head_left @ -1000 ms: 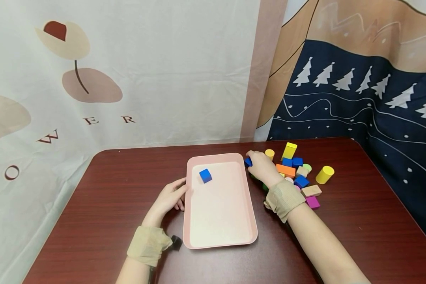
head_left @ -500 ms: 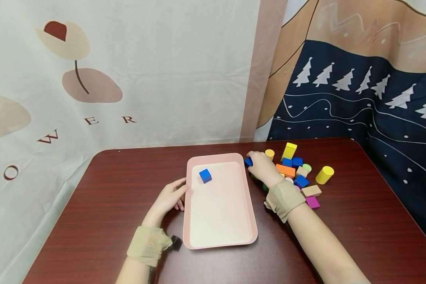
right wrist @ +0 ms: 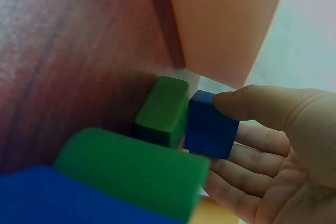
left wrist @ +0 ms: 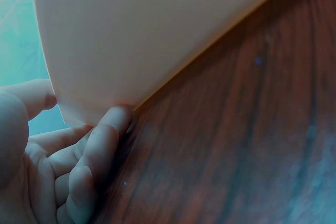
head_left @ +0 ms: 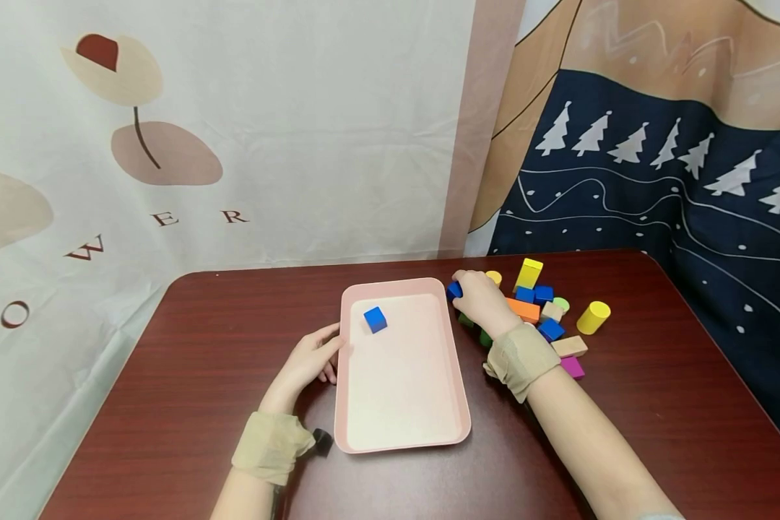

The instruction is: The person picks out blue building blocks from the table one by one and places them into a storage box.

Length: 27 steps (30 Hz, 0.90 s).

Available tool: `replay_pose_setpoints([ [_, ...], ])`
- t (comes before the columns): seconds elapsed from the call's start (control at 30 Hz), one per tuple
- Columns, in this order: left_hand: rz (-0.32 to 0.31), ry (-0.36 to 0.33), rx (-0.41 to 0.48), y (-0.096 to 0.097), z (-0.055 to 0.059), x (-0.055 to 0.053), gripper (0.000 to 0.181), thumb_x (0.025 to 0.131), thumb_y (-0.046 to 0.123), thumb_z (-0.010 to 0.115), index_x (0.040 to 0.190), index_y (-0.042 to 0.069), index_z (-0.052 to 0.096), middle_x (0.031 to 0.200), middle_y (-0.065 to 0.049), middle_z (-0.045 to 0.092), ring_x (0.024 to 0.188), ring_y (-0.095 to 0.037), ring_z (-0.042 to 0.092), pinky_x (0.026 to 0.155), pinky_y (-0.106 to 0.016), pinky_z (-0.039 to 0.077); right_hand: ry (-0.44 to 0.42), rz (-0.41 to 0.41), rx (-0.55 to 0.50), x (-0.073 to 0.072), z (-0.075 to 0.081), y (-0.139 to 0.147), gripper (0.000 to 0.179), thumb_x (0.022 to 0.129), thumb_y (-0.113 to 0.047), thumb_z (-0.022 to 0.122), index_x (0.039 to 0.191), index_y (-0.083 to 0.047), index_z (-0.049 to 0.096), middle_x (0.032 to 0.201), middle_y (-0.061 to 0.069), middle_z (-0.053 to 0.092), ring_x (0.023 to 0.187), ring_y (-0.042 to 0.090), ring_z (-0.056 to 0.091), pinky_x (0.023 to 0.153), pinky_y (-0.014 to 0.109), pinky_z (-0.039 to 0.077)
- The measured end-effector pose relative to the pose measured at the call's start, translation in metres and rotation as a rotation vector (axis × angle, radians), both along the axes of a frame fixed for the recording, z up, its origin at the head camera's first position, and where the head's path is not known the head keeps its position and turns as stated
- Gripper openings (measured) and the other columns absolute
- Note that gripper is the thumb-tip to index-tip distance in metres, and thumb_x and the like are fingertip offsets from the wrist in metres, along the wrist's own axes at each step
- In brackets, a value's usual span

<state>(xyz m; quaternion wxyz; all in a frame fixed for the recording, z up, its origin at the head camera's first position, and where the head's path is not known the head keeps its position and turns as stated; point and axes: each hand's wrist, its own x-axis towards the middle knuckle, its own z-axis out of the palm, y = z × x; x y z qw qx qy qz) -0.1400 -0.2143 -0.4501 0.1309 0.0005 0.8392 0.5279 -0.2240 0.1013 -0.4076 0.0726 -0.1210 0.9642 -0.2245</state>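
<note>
Behind tray (head_left: 406, 383) and held block (right wrist: 210, 129), cloth (head_left: 312, 108) lettered "OWER" (head_left: 165, 219)

We record one table (head_left: 169, 375), dark red-brown, wood-grained. On it we list: one pink tray (head_left: 403, 390); right of the tray, coloured blocks (head_left: 550, 330), including one tan block (head_left: 569, 347) and one magenta block (head_left: 572, 367); farthest right of it, one yellow cylinder (head_left: 594, 318).

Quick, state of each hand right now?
Left hand: closed on the near-side edge of the pink tray, thumb at its rim.
Right hand: closed, holding a blue block.
</note>
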Motion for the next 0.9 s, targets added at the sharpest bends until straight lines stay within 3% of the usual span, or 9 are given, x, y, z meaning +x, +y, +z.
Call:
replay_pose_setpoints([
  [0.9, 0.002, 0.000, 0.004, 0.001, -0.001, 0.001, 0.049, 0.098, 0.024, 0.054, 0.142, 0.003, 0.045, 0.057, -0.011, 0.057, 0.044, -0.025, 0.058, 0.041, -0.030, 0.045, 0.008, -0.048, -0.054, 0.010, 0.032, -0.010, 0.046, 0.091, -0.011, 0.065, 0.133, 0.002, 0.052, 0.130, 0.021, 0.054, 0.114, 0.035, 0.054, 0.095, 0.051, 0.044],
])
